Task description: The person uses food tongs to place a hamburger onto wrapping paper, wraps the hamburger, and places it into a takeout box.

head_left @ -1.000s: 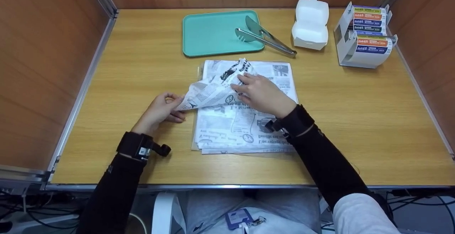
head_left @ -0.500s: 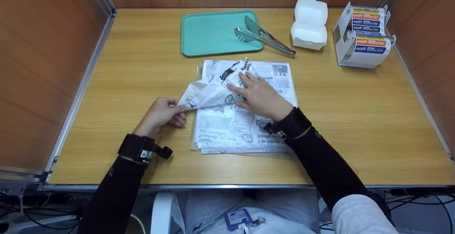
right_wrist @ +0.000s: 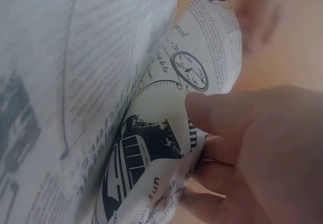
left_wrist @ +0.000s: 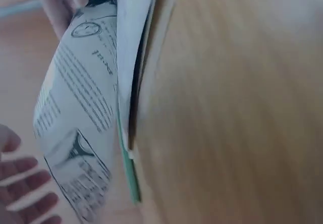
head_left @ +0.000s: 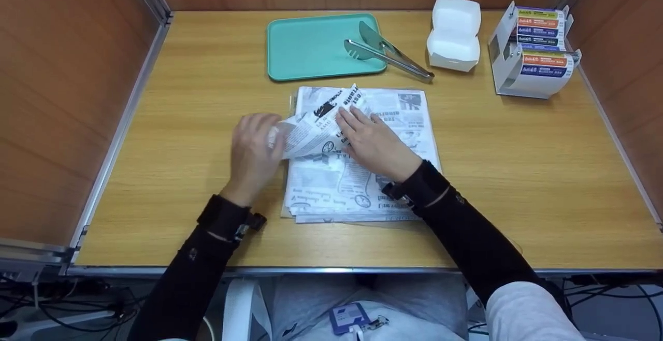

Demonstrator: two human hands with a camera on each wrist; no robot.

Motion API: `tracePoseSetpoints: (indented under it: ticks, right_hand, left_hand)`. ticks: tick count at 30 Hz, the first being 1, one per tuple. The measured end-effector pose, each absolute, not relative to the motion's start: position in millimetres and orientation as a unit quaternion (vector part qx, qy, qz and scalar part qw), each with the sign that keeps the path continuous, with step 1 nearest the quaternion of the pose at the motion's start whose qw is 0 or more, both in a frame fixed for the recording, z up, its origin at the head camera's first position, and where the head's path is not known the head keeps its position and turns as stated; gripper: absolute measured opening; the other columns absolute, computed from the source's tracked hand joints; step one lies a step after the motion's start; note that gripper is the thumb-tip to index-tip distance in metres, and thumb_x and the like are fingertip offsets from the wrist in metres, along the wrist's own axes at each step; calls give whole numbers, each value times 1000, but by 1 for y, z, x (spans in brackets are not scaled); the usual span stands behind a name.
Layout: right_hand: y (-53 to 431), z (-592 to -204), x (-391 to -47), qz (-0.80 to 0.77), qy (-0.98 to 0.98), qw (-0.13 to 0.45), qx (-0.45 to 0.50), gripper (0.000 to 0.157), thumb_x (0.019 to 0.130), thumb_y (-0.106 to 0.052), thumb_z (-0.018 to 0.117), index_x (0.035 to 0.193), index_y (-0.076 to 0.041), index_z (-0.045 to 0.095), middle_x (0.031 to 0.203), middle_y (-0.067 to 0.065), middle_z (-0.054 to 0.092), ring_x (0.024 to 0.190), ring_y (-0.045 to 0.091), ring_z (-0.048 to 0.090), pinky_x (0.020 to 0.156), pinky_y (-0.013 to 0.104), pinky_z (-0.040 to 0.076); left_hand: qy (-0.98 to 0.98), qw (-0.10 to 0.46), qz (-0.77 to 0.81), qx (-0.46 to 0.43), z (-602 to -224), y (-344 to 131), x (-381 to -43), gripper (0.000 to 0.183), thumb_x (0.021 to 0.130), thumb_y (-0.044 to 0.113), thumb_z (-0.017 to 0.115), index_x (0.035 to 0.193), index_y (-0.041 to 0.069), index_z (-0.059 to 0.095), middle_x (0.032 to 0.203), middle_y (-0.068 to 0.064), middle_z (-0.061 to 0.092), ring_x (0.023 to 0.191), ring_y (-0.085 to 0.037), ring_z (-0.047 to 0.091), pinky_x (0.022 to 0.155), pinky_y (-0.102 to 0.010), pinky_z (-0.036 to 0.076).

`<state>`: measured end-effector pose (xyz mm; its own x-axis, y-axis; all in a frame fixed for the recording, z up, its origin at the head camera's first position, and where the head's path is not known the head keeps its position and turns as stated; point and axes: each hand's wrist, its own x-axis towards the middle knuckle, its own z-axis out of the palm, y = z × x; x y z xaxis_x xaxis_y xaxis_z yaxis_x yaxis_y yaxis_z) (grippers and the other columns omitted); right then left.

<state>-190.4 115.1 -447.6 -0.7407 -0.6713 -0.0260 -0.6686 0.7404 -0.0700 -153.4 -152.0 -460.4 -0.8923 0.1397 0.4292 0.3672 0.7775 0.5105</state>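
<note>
A newsprint-patterned sheet of wrapping paper (head_left: pixel 323 131) is folded over into a bulging, slanted bundle. It lies on a stack of similar sheets (head_left: pixel 331 190); whatever is inside the fold is hidden. My left hand (head_left: pixel 255 144) is at the bundle's left end, overlapping its tip in the head view. In the left wrist view its fingers (left_wrist: pixel 25 186) are spread and stand beside the paper. My right hand (head_left: pixel 380 146) rests on the right part of the bundle, fingers fairly straight and pressing it. The right wrist view has the thumb (right_wrist: pixel 199 108) touching the printed paper.
Behind the paper stack lies a green tray (head_left: pixel 295 51), with metal tongs (head_left: pixel 396 61) resting across its right side. An opened white clamshell box (head_left: pixel 454 35) and a dispenser with label rolls (head_left: pixel 536 56) stand at the back right. Partition walls (head_left: pixel 77 71) border the table.
My left hand has let go of the paper's left tip and moved up and right, turning over. That end is now folded shorter. The right hand stays on the bundle, shifting slightly.
</note>
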Motion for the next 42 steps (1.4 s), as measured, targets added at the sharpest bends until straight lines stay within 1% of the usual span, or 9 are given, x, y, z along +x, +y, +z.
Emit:
tracePoseSetpoints:
  ticks: [2,5,9,19,23,28,36,39,42]
  right_hand:
    - [116,-448,-191,-31,932,11,-361,63,113,-27,51,166,1,28,172,20,26,160,39,26,124,61,31]
    - [118,-449,-192,-50,930,-11,-363,54,112,-16,51,161,3,37,168,21,35,156,39,35,124,56,34]
    - [118,-451,-195,-99,928,-38,-357,46,111,-10,53,155,5,48,160,23,47,150,39,46,124,49,38]
    - [111,-450,-202,-147,926,-58,-343,49,97,1,66,145,9,58,151,27,57,141,38,57,117,44,46]
    - [112,-452,-203,-159,929,-70,-328,41,103,-3,62,142,9,61,149,26,60,137,38,60,115,44,49]
    - [112,-456,-203,-200,919,-106,-322,32,106,-4,60,135,9,67,142,26,65,132,39,64,113,43,51]
    - [101,-458,-200,-204,899,-158,-353,28,105,-3,61,129,8,72,137,24,69,131,36,65,111,44,52]
    - [100,-459,-199,-188,898,-148,-369,31,108,-6,57,134,9,68,140,24,66,136,37,62,115,46,49]
    - [102,-458,-197,-171,906,-113,-371,38,111,-12,53,142,9,61,149,25,59,143,39,55,120,47,43]
  left_hand:
    - [-925,205,-211,-238,-459,-128,-155,37,105,22,68,133,-2,69,141,-21,66,136,-40,58,121,-55,40]
    - [-932,149,-98,-316,-462,-100,-158,53,108,33,62,148,-1,58,156,-20,54,148,-38,48,126,-55,32]
    - [-947,105,-32,-303,-465,-84,-162,61,109,35,61,154,-3,50,162,-20,46,153,-37,43,128,-52,28]
    - [-939,160,-5,-306,-457,-81,-147,46,104,24,69,138,-8,65,139,-28,66,132,-42,63,119,-53,43]
    - [-933,153,15,-325,-459,-73,-147,49,105,22,66,141,-9,61,145,-27,62,138,-40,59,119,-52,44]
    - [-939,90,20,-332,-458,-71,-158,57,106,25,64,151,-9,51,157,-26,51,150,-40,46,125,-51,36]
    - [-937,89,-22,-337,-462,-77,-159,52,105,15,64,147,-13,53,149,-30,57,141,-44,54,124,-51,37]
    - [-933,97,-27,-345,-464,-78,-160,51,104,16,66,144,-14,56,145,-30,61,138,-44,56,124,-51,37]
    - [-935,68,-31,-346,-463,-82,-161,57,105,23,67,149,-11,52,151,-29,55,144,-43,51,128,-50,30]
